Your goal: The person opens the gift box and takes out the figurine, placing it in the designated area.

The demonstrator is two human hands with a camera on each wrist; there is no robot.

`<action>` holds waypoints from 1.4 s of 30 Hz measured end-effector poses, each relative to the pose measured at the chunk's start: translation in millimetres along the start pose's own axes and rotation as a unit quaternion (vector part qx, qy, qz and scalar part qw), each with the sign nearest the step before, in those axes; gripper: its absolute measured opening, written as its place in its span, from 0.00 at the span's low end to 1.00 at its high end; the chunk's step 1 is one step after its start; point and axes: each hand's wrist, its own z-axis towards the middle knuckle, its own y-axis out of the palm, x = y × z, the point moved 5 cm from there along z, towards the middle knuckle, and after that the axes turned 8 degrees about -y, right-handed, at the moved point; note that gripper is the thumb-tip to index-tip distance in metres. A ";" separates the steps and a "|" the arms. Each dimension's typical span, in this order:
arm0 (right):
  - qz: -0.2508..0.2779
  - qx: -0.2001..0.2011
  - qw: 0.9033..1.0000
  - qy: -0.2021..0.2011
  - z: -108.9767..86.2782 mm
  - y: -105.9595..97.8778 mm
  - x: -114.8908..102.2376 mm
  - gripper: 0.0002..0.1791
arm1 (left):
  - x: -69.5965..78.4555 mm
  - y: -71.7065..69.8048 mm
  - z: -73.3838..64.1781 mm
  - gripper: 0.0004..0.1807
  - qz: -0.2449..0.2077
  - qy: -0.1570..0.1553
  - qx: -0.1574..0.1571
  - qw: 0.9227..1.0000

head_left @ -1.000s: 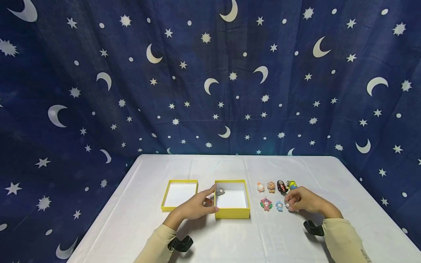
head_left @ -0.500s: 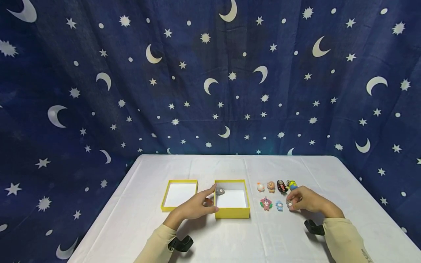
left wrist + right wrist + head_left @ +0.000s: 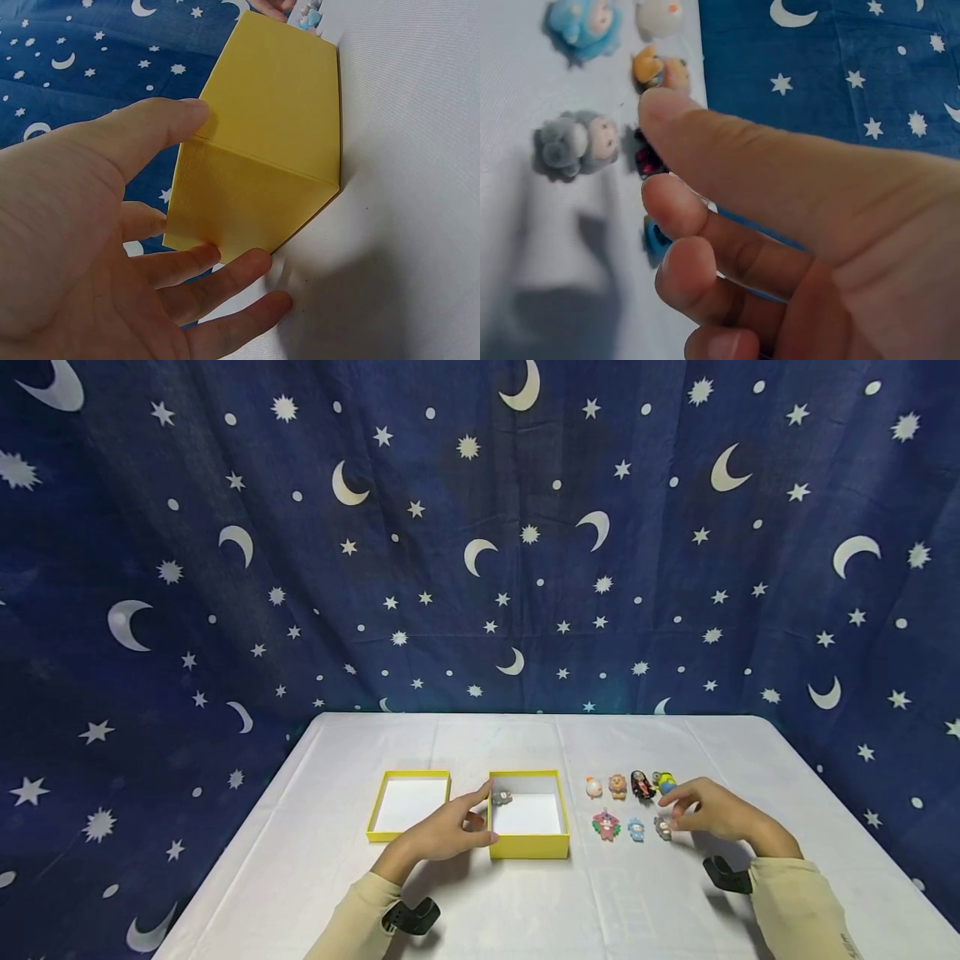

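Note:
My left hand [image 3: 450, 827] rests against the left side of a yellow box [image 3: 529, 847], thumb near its front corner. In the left wrist view the thumb [image 3: 172, 120] touches the rim and other fingers lie against or beside a yellow wall. A small grey figurine [image 3: 504, 797] lies inside at the left. My right hand [image 3: 716, 810] hovers by another grey figurine [image 3: 662, 827] on the table, holding nothing. The right wrist view shows that grey figurine [image 3: 577, 144] lying apart from the loosely bent fingers. Left of it are a blue figurine [image 3: 636, 830] and a pink-and-green figurine [image 3: 606, 825].
A yellow-rimmed lid [image 3: 408, 841] lies left of the box. Behind the front figurines stand a white-and-orange figurine [image 3: 593, 787], a tan figurine [image 3: 617, 787], a black-haired doll figurine [image 3: 642, 786] and a Minion figurine [image 3: 663, 782]. A dark star-patterned curtain [image 3: 450, 610] hangs behind the white table [image 3: 480, 743].
My right hand has shifted the grey figurine slightly right, let it go, and drawn back a little to the right with its fingers apart. The left hand and box have stayed put.

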 end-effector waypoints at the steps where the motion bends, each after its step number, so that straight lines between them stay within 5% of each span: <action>1: 0.002 0.002 1.000 -0.009 0.1 -0.5 -1.6 0.20 | -0.1 -0.1 0.0 0.49 -0.001 0.000 0.000 1.000; 8: 0.012 0.007 0.999 -0.039 4.9 1.1 -14.7 0.19 | -0.3 -0.3 -0.2 0.48 -0.011 0.005 -0.003 1.000; 22: 0.017 0.047 0.999 0.011 16.9 7.2 -30.2 0.22 | 1.2 0.2 1.1 0.48 -0.019 0.022 -0.009 1.000; 42: 0.007 0.100 0.995 -0.025 34.7 23.3 -43.4 0.18 | 0.5 -1.0 0.6 0.48 -0.044 0.017 -0.024 0.999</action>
